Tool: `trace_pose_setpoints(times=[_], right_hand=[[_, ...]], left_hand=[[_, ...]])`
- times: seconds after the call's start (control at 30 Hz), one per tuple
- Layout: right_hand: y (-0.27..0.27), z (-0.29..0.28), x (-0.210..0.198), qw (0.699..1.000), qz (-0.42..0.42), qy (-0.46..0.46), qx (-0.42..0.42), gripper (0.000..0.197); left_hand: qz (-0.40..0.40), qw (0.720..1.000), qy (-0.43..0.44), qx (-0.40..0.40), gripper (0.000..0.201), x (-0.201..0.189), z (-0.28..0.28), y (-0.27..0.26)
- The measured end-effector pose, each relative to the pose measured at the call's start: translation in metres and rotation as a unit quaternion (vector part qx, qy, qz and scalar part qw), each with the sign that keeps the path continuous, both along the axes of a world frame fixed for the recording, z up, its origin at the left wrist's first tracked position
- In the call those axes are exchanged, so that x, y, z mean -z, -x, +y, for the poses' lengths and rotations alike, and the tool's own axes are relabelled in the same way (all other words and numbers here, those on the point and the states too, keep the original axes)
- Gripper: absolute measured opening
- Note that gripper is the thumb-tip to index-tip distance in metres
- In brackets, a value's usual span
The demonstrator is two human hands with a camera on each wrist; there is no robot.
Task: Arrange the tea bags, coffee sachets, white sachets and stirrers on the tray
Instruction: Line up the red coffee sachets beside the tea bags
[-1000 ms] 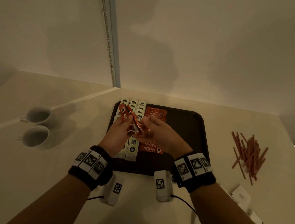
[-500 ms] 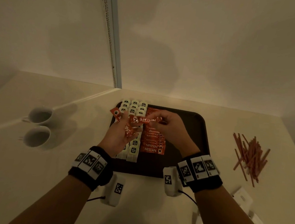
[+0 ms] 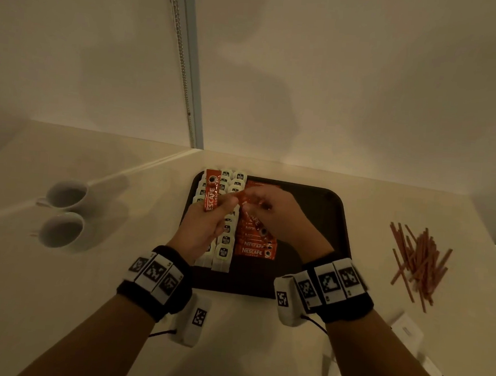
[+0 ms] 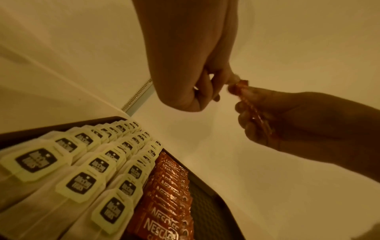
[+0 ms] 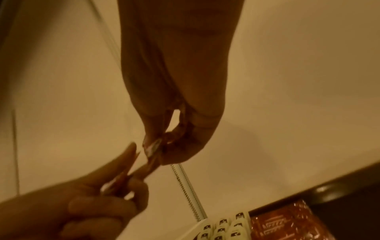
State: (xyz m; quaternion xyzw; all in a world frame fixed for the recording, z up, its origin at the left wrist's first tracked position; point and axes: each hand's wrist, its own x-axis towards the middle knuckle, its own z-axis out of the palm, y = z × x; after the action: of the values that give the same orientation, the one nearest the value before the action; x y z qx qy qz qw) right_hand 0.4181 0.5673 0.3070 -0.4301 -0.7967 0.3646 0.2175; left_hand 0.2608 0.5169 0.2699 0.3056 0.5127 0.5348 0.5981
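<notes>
Over the tray (image 3: 306,293) | my left hand (image 3: 205,229) grips spare coffee sachets (image 3: 212,190); my right hand (image 3: 280,217) pinches one (image 3: 244,198) drawn from them | next: lay it on the sachet row (image 3: 255,247) beside the tea bags (image 3: 224,251) | open room on the tray's right half (stirrers (image 3: 419,263) wait on the tabletop (image 3: 53,306)).

right hand (image 4: 292,120) pinches coffee sachet (image 4: 252,112); tea bags (image 4: 86,170) below

The left hand (image 3: 205,229) hides several tea bags (image 3: 224,252); white sachets (image 3: 406,331) lie half cut off.
</notes>
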Motion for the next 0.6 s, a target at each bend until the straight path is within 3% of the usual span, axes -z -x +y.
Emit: trace_pose_setpoints(times=[0.13, 0.27, 0.37, 0.6], right_hand=[[0.0, -0.003, -0.001, 0.998, 0.014, 0.057, -0.006, 0.029], [-0.003, -0.008, -0.002, 0.989, 0.062, 0.132, 0.021, 0.024], [-0.009, -0.004, -0.003, 0.979, 0.126, 0.128, 0.097, 0.01], [-0.011, -0.008, 0.004, 0.962, 0.176, 0.152, 0.143, 0.01]], left_hand=[[0.026, 0.999, -0.013, -0.046, 0.012, -0.001, 0.001, -0.002], [-0.027, 0.996, 0.014, -0.088, 0.005, 0.006, -0.001, -0.001], [-0.01, 0.996, 0.02, -0.089, 0.005, 0.01, -0.002, -0.002], [0.052, 0.998, -0.003, -0.027, 0.012, -0.001, 0.001, -0.001]])
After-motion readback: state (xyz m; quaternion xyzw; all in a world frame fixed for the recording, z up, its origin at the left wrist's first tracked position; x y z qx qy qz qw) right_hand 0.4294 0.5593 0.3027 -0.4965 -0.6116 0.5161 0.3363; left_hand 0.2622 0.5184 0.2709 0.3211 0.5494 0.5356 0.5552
